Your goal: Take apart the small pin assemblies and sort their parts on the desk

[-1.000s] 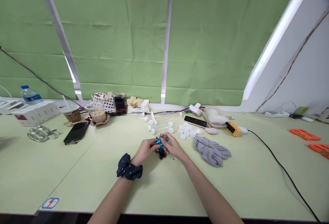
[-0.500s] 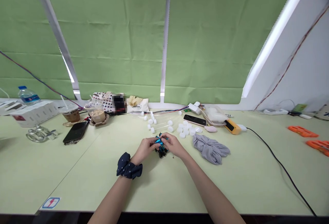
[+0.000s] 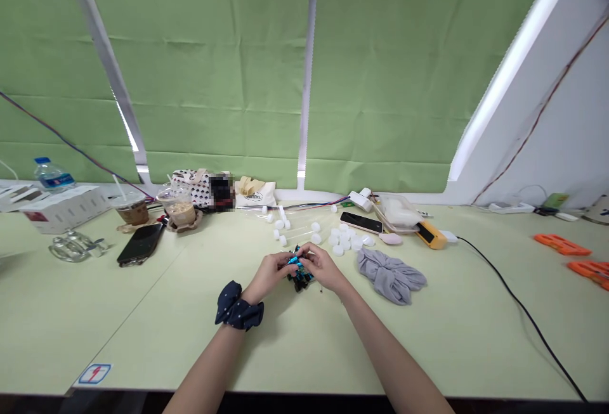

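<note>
Both hands meet over the middle of the pale green table, closed on one small blue and black assembly with shiny blue metal parts and dark wheel-like pieces along its lower edge. My left hand pinches it from the left, and a navy dotted scrunchie circles that wrist. From the right, my right hand has its fingertips on the top of the same assembly. Fingers cover much of it, so its exact kind does not show. A tiny dark piece lies on the table beside the right hand.
Beyond the hands lie clear tubes with white caps and loose white caps. A grey cloth bow, phone and yellow meter are to the right. Drink cups and another phone stand left.
The hands stay in place on the assembly, with only slight finger movement. The assembly looks turned a little, showing more of its dark lower parts.
</note>
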